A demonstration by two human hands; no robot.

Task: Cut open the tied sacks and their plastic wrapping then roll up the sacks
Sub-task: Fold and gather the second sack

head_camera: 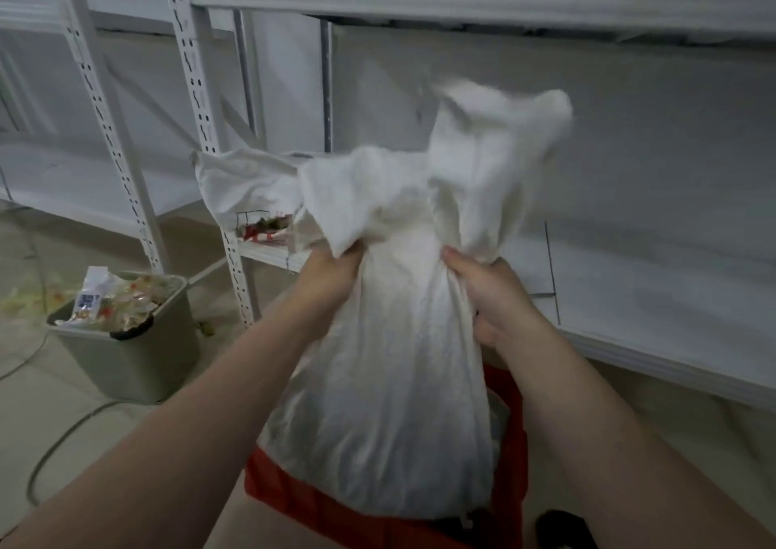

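I read the white woven-cloth sack (390,359) at the centre of the view, held upright and full in its lower part, its neck gathered between the two hands. Above the neck the loose cloth of the mouth spreads into two flaps, left and right. Both are blurred, so I cannot tell how the opening lies.

The left hand (331,279) grips the neck from the left, fingers curled into the cloth and bunching the left flap. The right hand (491,300) grips the right side of the neck, fingers wrapped round a fold; its fingertips are hidden in the cloth. Both bare forearms reach in from the lower edge.

The bottom of the sack is in or just over a red plastic container (294,489); I cannot tell whether it rests there.

Behind the sack, on the lower board of a white metal shelving rack (197,99), lies a second white cloth sack (239,187), slack, with a red-and-green printed packet (264,229) just below its edge.

To the left, on the pale floor, stands a grey-green plastic bin (138,363) heaped with clear crumpled wrappers (126,300). A grey cable (63,433) curves across the floor beside the bin. A small dark object (562,527) shows at the bottom edge on the right, too little of it for me to name.
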